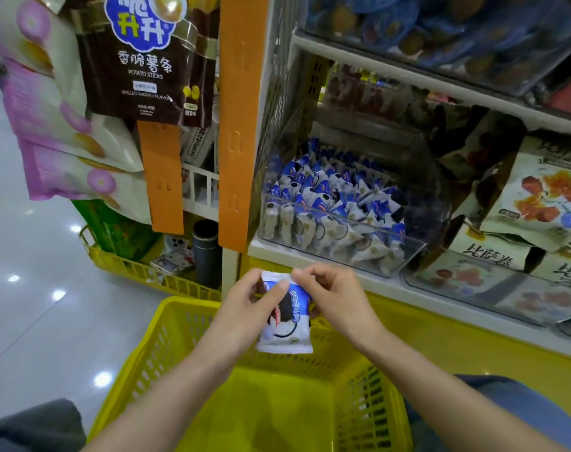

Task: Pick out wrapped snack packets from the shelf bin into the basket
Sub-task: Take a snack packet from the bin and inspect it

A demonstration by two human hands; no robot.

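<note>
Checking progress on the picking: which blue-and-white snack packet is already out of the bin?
The snack packet pinched between left hand and right hand above the yellow basket; every other one lies in the clear shelf bin.

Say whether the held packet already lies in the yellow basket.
No: left hand and right hand hold the packet in the air above the basket.

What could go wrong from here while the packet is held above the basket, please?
1. The packet hangs close to the far rim of the basket, so a careless release might drop it outside, against the shelf.
2. The left hand and right hand both pinch its top edge; pulling apart could tear the wrapper.
</note>
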